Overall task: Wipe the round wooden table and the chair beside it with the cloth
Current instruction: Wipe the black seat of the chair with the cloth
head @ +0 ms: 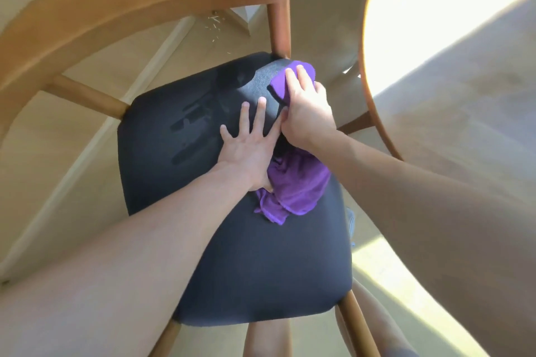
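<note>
The chair's dark padded seat (pixel 232 255) fills the middle of the view, framed by its curved wooden backrest (pixel 95 6). A purple cloth (pixel 295 182) lies bunched on the seat's right half. My right hand (pixel 307 113) grips the cloth's far end and presses it onto the seat's far right corner. My left hand (pixel 246 148) rests flat on the seat with fingers spread, its heel touching the cloth. Damp streaks (pixel 194 124) show on the seat to the left. The round wooden table (pixel 435 38) curves in at the upper right, sunlit.
A chair post (pixel 280 26) rises just beyond the cloth. Light wooden floor (pixel 95 182) surrounds the chair, with small white scraps (pixel 214 26) under the backrest. My legs (pixel 266 339) show below the seat's near edge.
</note>
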Action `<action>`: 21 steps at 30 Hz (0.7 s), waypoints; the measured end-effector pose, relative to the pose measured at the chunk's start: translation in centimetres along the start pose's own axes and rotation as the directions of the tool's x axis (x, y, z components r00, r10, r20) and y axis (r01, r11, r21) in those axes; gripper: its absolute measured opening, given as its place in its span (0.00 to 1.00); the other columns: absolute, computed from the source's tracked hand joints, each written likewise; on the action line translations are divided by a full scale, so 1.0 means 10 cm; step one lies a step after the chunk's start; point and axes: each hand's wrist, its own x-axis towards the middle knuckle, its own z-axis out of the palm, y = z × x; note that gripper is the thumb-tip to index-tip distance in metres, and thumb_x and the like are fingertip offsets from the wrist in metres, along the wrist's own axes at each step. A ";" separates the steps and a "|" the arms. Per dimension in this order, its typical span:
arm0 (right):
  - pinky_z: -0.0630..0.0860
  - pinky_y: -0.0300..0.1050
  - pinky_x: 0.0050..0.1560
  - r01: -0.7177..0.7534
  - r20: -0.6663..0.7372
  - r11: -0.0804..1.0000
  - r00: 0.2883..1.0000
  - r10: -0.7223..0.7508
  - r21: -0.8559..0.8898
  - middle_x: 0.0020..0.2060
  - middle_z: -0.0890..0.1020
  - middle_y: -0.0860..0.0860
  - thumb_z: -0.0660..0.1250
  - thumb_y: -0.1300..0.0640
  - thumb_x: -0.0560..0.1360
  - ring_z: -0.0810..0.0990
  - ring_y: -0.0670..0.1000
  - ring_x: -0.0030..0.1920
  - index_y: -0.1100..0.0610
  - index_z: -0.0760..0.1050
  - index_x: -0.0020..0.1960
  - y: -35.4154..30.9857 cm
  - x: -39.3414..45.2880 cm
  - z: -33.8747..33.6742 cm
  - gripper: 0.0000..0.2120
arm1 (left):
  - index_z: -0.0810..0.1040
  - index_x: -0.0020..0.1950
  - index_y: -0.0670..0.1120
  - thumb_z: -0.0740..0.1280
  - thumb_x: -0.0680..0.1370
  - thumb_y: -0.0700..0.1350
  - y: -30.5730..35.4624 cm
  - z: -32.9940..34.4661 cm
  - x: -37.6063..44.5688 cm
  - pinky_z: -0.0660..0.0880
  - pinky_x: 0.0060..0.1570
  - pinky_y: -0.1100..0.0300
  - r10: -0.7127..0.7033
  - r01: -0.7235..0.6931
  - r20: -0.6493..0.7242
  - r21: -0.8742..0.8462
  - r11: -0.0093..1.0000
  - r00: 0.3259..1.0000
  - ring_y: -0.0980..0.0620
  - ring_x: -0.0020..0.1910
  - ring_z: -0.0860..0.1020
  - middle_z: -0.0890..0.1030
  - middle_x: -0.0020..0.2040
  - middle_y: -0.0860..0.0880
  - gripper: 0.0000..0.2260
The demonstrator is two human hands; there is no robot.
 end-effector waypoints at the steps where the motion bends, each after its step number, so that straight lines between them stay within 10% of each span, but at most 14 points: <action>1: 0.71 0.56 0.69 0.015 -0.016 0.999 1.000 -0.016 -0.039 0.82 0.53 0.50 0.62 0.59 0.77 0.60 0.61 0.75 0.54 0.51 0.82 0.05 -0.07 0.04 0.36 | 0.27 0.80 0.52 0.82 0.61 0.64 -0.02 0.01 -0.01 0.57 0.73 0.26 0.000 0.000 -0.006 0.007 1.000 1.000 0.35 0.81 0.32 0.26 0.80 0.43 0.71; 10: 0.60 0.47 0.72 -0.011 0.214 0.991 0.976 0.040 -0.135 0.80 0.54 0.51 0.60 0.61 0.73 0.66 0.62 0.67 0.51 0.51 0.82 0.61 -1.45 0.25 0.39 | 0.25 0.80 0.48 0.75 0.61 0.75 0.08 -0.05 -0.09 0.51 0.77 0.28 -0.046 0.046 0.008 0.001 0.999 0.999 0.34 0.80 0.30 0.24 0.79 0.42 0.71; 15: 0.70 0.45 0.59 -0.087 0.086 0.973 0.994 0.070 0.214 0.66 0.74 0.50 0.59 0.66 0.66 0.73 0.61 0.58 0.53 0.74 0.69 0.70 -1.41 0.09 0.31 | 0.28 0.81 0.50 0.76 0.63 0.72 0.09 0.08 -0.16 0.51 0.79 0.32 -0.081 0.076 -0.040 -0.102 0.992 0.996 0.37 0.81 0.31 0.26 0.80 0.44 0.69; 21: 0.65 0.48 0.72 -0.167 -0.102 0.842 0.962 0.253 0.513 0.70 0.73 0.54 0.61 0.65 0.64 0.69 0.58 0.70 0.57 0.69 0.73 0.46 -0.78 -0.13 0.36 | 0.25 0.79 0.50 0.78 0.57 0.74 0.36 0.29 -0.43 0.51 0.76 0.30 -0.149 0.153 0.037 -0.191 0.970 0.988 0.35 0.80 0.30 0.24 0.79 0.43 0.74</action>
